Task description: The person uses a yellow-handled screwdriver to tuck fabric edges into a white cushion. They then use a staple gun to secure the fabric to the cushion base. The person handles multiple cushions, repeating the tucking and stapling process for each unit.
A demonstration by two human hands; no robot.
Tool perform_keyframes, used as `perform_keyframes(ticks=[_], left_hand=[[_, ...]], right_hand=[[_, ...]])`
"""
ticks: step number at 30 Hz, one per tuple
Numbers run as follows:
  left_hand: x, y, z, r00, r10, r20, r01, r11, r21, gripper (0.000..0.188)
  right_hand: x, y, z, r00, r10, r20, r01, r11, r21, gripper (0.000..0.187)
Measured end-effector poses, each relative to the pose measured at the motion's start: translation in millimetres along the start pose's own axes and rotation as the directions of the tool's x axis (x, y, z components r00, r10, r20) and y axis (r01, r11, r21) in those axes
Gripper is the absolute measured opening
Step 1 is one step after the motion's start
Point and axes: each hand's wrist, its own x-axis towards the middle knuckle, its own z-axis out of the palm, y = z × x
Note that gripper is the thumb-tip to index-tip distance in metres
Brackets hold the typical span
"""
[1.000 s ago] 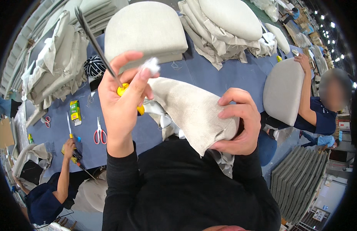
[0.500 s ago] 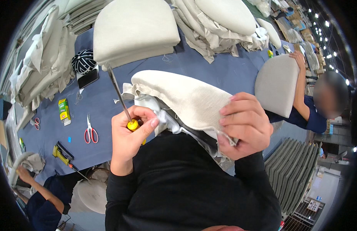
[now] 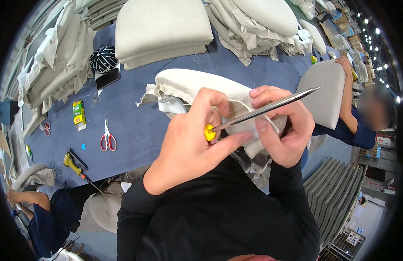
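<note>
At near centre, fabric (image 3: 193, 81) is pinched by the right hand (image 3: 293, 126), a spike (image 3: 271, 107) gripped by the left hand (image 3: 188, 135); edge-working seems underway, steadiness needed next.

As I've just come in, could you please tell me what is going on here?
The person's left hand holds a yellow-handled pointed tool, while the right hand grips the right end of a beige pad. Scissors and what looks like a yellow staple gun lie on the table. At right, a co-worker holds a grey pad.
</note>
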Motion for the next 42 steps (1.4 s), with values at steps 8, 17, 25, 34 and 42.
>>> perform_keyframes(ticks=[8, 17, 25, 34, 42], left_hand=[[-32.7, -51.2, -4.7, 0.964, 0.261, -0.044, -0.238, 0.926, 0.293, 0.006], [-31.6, -56.8, -6.1, 0.935, 0.335, -0.111, -0.256, 0.86, 0.442, 0.009], [-24.5, -49.0, -16.6, 0.947, 0.319, -0.04, -0.242, 0.789, 0.565, 0.01], [-33.7, -42.9, -18.1, 0.951, 0.285, -0.118, -0.229, 0.908, 0.35, 0.008], [-33.0, -47.6, -13.6, 0.96, 0.256, -0.11, -0.186, 0.883, 0.431, 0.007]], right_hand=[[-2.9, 12.6, -17.1, 0.991, 0.123, -0.054, -0.117, 0.987, 0.107, 0.01], [-4.9, 26.2, -27.5, 1.0, -0.013, -0.025, 0.016, 0.989, 0.148, 0.014], [-2.6, 41.0, -27.6, 0.987, -0.162, 0.002, 0.156, 0.953, 0.258, 0.018], [6.9, 34.2, -24.3, 0.999, 0.045, -0.031, -0.038, 0.981, 0.191, 0.01], [7.1, 39.1, -22.4, 0.998, -0.063, 0.012, 0.057, 0.949, 0.309, 0.012]])
